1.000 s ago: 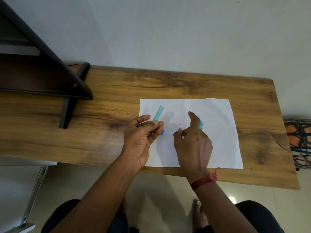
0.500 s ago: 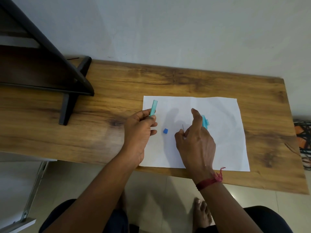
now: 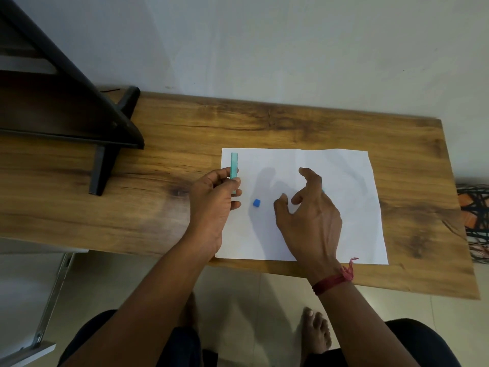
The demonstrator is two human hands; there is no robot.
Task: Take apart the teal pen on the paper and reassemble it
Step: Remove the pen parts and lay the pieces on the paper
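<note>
Before you: a wooden table (image 3: 291, 123) against a pale wall (image 3: 264, 43), a black shelf frame (image 3: 79, 102) standing at its left end, a woven basket (image 3: 475, 215) beside its right edge.

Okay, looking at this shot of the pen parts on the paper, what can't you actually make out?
Head view only:
- Another teal piece: only a sliver shows behind the right hand.
- Lower end of the teal barrel: covered by the left hand.
- Small blue piece: too small to identify.
- The refill: not visible.

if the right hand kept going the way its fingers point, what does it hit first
The right hand points up and left, so probably bare white paper; the small blue cap lies just left of that line. Height is unclear.
</note>
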